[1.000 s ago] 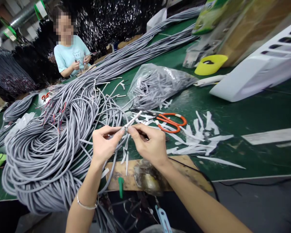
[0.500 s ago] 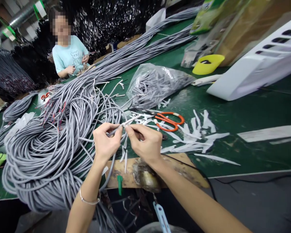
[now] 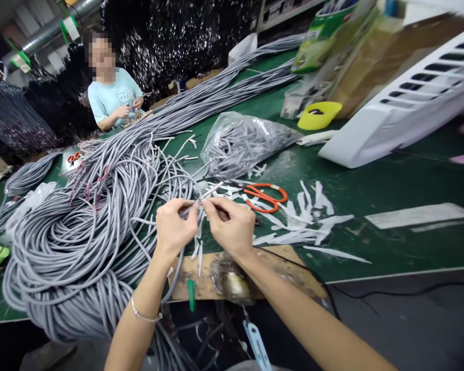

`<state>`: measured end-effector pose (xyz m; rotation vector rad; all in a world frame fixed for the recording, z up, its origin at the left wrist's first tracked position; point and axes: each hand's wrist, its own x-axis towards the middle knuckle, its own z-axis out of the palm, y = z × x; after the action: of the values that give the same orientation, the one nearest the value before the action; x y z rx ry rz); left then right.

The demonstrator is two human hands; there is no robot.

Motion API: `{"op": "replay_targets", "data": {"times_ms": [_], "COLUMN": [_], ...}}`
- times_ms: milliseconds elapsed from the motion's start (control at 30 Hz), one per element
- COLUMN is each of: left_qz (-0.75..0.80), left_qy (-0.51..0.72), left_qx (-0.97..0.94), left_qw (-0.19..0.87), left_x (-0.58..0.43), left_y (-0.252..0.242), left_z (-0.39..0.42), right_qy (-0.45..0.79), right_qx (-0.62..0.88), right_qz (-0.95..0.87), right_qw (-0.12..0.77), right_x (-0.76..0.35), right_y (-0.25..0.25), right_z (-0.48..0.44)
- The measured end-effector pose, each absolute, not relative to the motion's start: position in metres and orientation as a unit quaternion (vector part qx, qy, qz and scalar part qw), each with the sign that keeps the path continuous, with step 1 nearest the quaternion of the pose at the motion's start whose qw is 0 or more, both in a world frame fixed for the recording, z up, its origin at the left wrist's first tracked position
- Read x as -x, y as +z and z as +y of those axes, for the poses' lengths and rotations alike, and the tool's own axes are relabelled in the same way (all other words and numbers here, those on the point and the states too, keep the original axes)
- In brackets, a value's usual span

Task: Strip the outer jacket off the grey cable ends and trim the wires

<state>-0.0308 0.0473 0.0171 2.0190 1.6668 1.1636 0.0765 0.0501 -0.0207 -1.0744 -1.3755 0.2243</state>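
Observation:
My left hand (image 3: 177,225) is closed around the end of a grey cable (image 3: 184,211), thumb and forefinger pinching it near the tip. Against it, my right hand (image 3: 232,226) pinches at the same spot, where the white inner part (image 3: 213,189) of the cable sticks out up and to the right. The fingertips almost meet and hide the exact point of grip. Just beyond my right hand lie orange-handled scissors (image 3: 268,198), amid white strips (image 3: 309,226) scattered on the green table (image 3: 355,188). Left of my hands is a large coil of grey cable (image 3: 73,237).
A clear plastic bag (image 3: 247,144) of grey offcuts lies ahead. To the right stand a white slotted plastic casing (image 3: 394,108) and a yellow holder (image 3: 319,115). A wooden board (image 3: 286,263) sits at the front edge. Across the table, a person in a light blue shirt (image 3: 114,98) handles something.
The view has shifted slightly, so objects on the right sit further left. My hands stay together on the cable end, and the white inner part points a little more steeply upward.

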Motion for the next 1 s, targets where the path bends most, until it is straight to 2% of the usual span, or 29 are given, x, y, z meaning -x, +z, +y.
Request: {"op": "replay_targets", "data": {"times_ms": [100,300,500,633,833,1000], "left_qz": [0.588,0.569,0.576,0.579,0.591,0.567], "left_qy": [0.411,0.394,0.418,0.381,0.378,0.326], "left_qx": [-0.68,-0.709,-0.682,-0.705,-0.701,-0.75], "left_qw": [0.151,0.134,0.168,0.153,0.127,0.099], "left_x": [0.031,0.0314,0.0308,0.0285,0.0305,0.0296], "left_y": [0.0186,0.0194,0.0214,0.0208,0.0196,0.0165], "left_z": [0.0469,0.0428,0.0426,0.0433,0.0448,0.0429], "right_qy": [0.048,0.092,0.056,0.134,0.045,0.102], "right_qx": [0.429,0.468,0.402,0.468,0.424,0.492], "right_qz": [-0.635,-0.599,-0.638,-0.566,-0.624,-0.557], "right_qw": [0.64,0.644,0.654,0.665,0.655,0.661], "right_x": [-0.0766,-0.0791,-0.0787,-0.0768,-0.0772,-0.0779], "right_y": [-0.0216,-0.0199,-0.0217,-0.0234,-0.0217,-0.024], "right_z": [0.0499,0.0495,0.049,0.0506,0.0488,0.0536]}}
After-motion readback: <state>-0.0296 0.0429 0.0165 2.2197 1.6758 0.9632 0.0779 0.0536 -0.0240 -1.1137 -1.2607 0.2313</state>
